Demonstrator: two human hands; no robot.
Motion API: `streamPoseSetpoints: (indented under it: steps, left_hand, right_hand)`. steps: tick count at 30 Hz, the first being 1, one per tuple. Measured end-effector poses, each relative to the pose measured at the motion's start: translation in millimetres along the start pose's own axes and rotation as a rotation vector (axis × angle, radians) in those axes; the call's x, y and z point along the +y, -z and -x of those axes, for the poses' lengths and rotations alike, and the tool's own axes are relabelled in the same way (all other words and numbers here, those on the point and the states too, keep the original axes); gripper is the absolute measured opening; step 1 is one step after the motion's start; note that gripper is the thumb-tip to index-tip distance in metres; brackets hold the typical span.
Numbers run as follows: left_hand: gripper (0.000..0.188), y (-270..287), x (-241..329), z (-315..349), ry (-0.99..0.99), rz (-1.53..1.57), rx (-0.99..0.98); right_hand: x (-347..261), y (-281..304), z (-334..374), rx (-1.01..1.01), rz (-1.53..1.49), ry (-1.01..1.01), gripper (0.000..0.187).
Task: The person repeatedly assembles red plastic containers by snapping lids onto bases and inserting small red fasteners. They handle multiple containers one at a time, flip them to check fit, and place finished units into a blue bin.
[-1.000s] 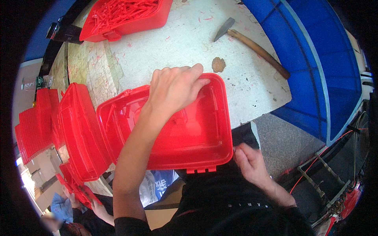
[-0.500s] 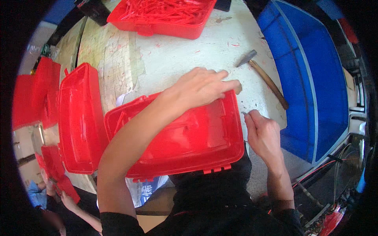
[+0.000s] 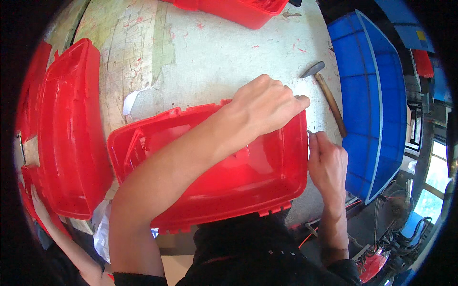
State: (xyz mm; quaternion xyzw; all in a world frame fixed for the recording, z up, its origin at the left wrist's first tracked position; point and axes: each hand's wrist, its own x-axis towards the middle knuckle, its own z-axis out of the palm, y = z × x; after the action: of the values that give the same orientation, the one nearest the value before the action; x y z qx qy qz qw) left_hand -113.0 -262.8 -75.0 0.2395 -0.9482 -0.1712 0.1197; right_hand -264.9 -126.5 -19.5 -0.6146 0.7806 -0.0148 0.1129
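Note:
In front of me a shallow red plastic box [image 3: 224, 171], its hollow side up, lies at the table's near edge. My left arm crosses over it. My left hand [image 3: 268, 106] is closed on the box's far right corner, with fingers bent over the rim. Just outside the right wall is my right hand [image 3: 327, 159], closed in a pinch. A small dark tip shows at its fingertips beside the box's edge, too small to name. A hammer [image 3: 329, 97] with a wooden handle rests beyond both hands.
Another red box [image 3: 69, 133] stands at the left. A red container [image 3: 238, 13] is cut off at the top. The blue crate [image 3: 355, 95] stands at the right. Red scraps dot the pale tabletop [image 3: 214, 62]. At lower left another person's arm [image 3: 67, 248] reaches toward red plastic.
The whole view has shifted, carrying the far container partly out of the picture. My right hand is now closer to the box's right edge. My left hand keeps its place on the corner.

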Motion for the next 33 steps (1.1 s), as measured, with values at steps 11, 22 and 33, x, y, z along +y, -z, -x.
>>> streamPoseSetpoints:
  steps: [11,22,33]
  left_hand:
    - [0.032,1.2,7.9,0.9,-0.001,-0.073,-0.006]
    - [0.035,0.0,7.7,0.6,-0.025,-0.098,-0.022]
    - [0.032,11.2,5.6,-4.3,-0.003,0.069,-0.124]
  right_hand:
    - [1.4,1.0,37.0,-0.036,-0.039,-0.105,0.023]
    - [19.7,2.0,92.7,-0.094,-0.085,-0.129,0.017]
    - [11.4,-16.1,58.7,0.198,-0.158,0.114,0.017]
